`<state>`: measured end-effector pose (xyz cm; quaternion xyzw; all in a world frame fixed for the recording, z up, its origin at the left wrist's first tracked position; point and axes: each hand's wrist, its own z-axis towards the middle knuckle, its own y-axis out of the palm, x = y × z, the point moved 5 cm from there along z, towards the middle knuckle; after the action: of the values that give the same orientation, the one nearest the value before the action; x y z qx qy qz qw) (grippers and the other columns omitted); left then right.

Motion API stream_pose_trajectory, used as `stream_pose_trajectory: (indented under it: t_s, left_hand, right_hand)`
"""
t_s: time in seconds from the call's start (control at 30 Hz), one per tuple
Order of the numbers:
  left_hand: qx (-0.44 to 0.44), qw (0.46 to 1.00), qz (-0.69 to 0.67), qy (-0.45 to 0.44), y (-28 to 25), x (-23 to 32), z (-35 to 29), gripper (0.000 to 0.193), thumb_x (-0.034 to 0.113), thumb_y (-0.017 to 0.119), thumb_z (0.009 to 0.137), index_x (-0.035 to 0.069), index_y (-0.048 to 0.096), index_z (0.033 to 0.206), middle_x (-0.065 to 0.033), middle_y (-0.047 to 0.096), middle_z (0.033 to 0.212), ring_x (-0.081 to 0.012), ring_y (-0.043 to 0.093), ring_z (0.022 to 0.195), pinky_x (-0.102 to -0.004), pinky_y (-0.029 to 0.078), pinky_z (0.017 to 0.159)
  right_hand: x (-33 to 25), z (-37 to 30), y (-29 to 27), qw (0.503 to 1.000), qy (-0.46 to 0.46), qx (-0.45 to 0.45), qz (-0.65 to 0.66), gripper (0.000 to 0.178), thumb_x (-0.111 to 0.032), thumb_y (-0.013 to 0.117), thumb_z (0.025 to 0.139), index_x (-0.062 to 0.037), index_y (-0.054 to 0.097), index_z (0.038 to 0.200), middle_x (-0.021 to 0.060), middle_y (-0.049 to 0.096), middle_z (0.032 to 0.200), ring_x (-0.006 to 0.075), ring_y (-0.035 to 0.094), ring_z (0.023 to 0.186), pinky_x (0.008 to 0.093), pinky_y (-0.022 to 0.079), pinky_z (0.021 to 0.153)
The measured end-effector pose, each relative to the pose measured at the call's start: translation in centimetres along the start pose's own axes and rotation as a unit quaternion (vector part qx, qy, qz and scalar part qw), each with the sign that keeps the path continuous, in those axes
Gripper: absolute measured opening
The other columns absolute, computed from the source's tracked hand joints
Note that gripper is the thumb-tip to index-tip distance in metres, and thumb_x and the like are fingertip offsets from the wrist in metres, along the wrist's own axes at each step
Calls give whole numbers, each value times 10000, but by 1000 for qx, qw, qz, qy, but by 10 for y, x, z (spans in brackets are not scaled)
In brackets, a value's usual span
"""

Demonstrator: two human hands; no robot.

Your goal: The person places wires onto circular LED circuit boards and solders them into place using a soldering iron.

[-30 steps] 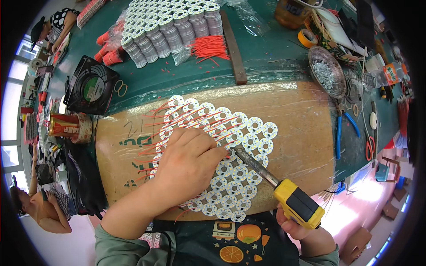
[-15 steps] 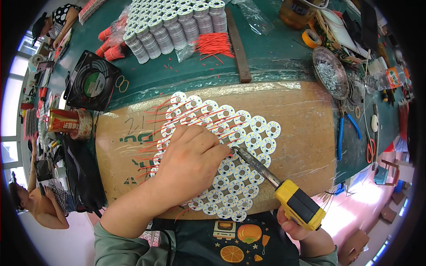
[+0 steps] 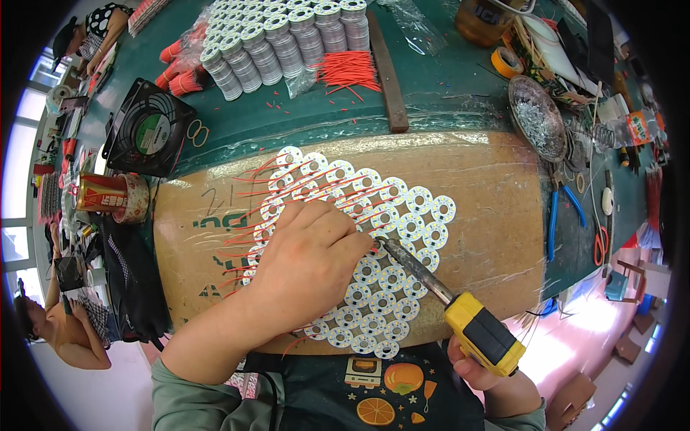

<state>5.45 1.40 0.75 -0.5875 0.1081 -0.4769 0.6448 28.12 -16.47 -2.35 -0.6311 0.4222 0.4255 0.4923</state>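
Many white ring-shaped LED boards (image 3: 373,325) lie in slanting rows on a brown cardboard sheet (image 3: 496,215). Red wires (image 3: 251,194) run from several of the boards toward the left. My left hand (image 3: 309,251) rests over the middle rows, thumb and forefinger pinched together at one board. A bit of red wire shows at those fingertips; the rest is hidden by the hand. In my right hand (image 3: 471,366) is a soldering iron (image 3: 485,334) with a yellow and black handle. Its dark tip meets the same board, right beside my left fingertips.
Stacked ring boards (image 3: 287,47) and a pile of red wires (image 3: 348,70) stand at the back, beside a dark bar (image 3: 388,79). A black fan (image 3: 149,129) sits left. To the right are a metal dish (image 3: 537,118), blue pliers (image 3: 564,208) and scissors (image 3: 600,244). Two people are at far left.
Almost nothing differs. Both hands and the soldering iron tip stay at the same board; the view has shifted very slightly.
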Motion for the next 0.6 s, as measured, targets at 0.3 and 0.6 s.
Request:
stream_pose_trajectory:
  t_s: [0.3,0.6]
  left_hand:
    - [-2,1000,-3,-2,0,1,0,197,34,774,726,104,724,904,-36,625,875,-246,617,875,-393,480,789]
    - [36,999,-26,0,-4,6,-1,229,35,786,699,102,720,907,-27,626,876,-243,620,877,-393,475,783]
  right_hand:
    - [-2,1,-1,1000,-18,-10,3,300,-327,782,860,-84,644,968,30,610,729,273,614,588,366,468,527]
    - [6,-11,-7,997,27,-39,54,465,-362,839,809,-21,693,1089,50,664,805,241,661,676,334,514,613]
